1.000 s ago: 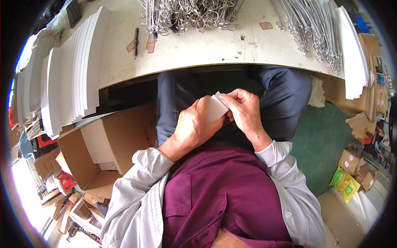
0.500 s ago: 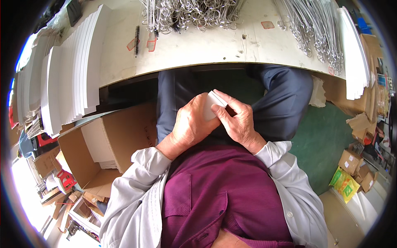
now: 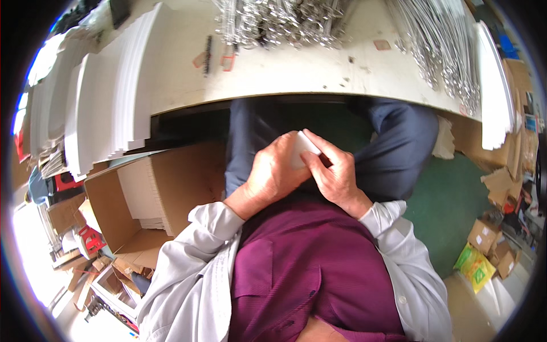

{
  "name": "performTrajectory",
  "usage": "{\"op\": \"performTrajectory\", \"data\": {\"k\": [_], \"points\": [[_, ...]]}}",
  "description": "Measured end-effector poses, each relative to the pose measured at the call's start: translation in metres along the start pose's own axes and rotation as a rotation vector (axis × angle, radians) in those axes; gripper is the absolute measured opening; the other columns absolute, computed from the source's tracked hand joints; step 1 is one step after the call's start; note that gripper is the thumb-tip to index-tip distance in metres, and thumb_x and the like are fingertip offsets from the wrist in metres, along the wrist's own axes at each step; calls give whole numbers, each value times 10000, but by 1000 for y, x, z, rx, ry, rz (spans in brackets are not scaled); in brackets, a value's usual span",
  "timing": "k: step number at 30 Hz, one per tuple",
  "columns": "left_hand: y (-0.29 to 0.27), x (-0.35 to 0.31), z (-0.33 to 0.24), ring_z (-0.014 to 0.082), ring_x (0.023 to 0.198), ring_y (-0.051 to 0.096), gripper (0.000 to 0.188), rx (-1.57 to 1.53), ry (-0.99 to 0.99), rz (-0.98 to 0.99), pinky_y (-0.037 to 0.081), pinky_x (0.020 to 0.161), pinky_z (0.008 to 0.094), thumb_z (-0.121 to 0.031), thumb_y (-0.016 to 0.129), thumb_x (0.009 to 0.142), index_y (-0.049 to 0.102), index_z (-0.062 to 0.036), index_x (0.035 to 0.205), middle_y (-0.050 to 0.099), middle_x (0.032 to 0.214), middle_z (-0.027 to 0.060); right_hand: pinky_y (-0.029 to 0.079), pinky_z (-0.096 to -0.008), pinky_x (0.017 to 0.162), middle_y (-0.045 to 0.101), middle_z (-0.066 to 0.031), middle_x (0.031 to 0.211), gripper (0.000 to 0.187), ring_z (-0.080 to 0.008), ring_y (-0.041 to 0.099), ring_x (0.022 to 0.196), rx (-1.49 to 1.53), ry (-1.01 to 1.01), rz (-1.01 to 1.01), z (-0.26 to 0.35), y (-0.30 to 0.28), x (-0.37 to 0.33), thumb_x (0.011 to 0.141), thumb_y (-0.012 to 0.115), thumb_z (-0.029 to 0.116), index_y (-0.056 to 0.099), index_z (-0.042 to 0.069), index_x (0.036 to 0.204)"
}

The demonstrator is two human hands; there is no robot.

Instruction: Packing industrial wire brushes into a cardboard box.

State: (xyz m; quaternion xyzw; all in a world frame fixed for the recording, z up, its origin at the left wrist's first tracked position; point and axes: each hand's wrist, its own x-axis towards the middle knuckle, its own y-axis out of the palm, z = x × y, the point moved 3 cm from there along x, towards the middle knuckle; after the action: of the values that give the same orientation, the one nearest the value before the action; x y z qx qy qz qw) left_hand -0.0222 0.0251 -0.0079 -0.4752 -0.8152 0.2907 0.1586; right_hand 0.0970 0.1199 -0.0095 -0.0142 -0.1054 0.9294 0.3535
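A white cardboard box (image 3: 301, 150) is held above my lap, with only one pale end of it showing between my hands. My left hand (image 3: 276, 166) wraps round its left side, fingers mostly hidden. On the other side my right hand (image 3: 335, 171) grips it, the thumb lying on the near face and the fingers along the far edge. The rest of the box is covered by the hands. Beyond my knees, several thin metal rods with looped ends (image 3: 285, 23) are heaped on the worktable (image 3: 273, 77).
Long white boxes (image 3: 108, 97) stand in a row at the left; more white boxes (image 3: 494, 91) are at the right edge. Another bundle of looped metal rods (image 3: 439, 43) and a small black bristle brush (image 3: 207, 56) lie on the table. An open brown carton (image 3: 185, 188) sits beside my left leg.
The whole view has shifted slightly, so the table and hands appear a little farther right and lower. Both hands keep hold of the white box, its end now turned slightly.
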Motion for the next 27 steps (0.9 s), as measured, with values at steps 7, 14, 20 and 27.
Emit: {"op": "performTrajectory", "data": {"k": [7,14,20,27], "points": [[-49,-13,-15,426,959,720,734,84,-1,69,606,805,460,-242,880,754,520,-6,1349,700,1074,252,553,-223,695,730,-48,949,373,-47,639,787,299,232,-7,18,-15,28,1009,678,80,639,-15,1367],[-148,12,-3,420,782,738,582,384,-86,-271,600,699,460,-259,856,804,542,-20,1232,726,880,224,559,-290,671,741,-89,873,206,-161,695,719,-356,-362,-242,47,-54,90,952,742,101,730,-9,1126],[-209,92,31,446,892,727,494,487,-166,-412,565,870,510,-308,777,837,621,80,1100,721,916,315,529,-320,642,701,-88,829,104,-208,656,684,-525,-425,-368,17,-69,124,949,708,85,735,19,1025],[-219,164,35,440,868,728,485,859,-235,-320,569,817,499,-360,768,870,635,94,978,716,878,293,544,-355,654,690,-88,838,87,-265,671,716,-621,-481,-399,14,-66,120,911,709,27,728,37,995]]}}
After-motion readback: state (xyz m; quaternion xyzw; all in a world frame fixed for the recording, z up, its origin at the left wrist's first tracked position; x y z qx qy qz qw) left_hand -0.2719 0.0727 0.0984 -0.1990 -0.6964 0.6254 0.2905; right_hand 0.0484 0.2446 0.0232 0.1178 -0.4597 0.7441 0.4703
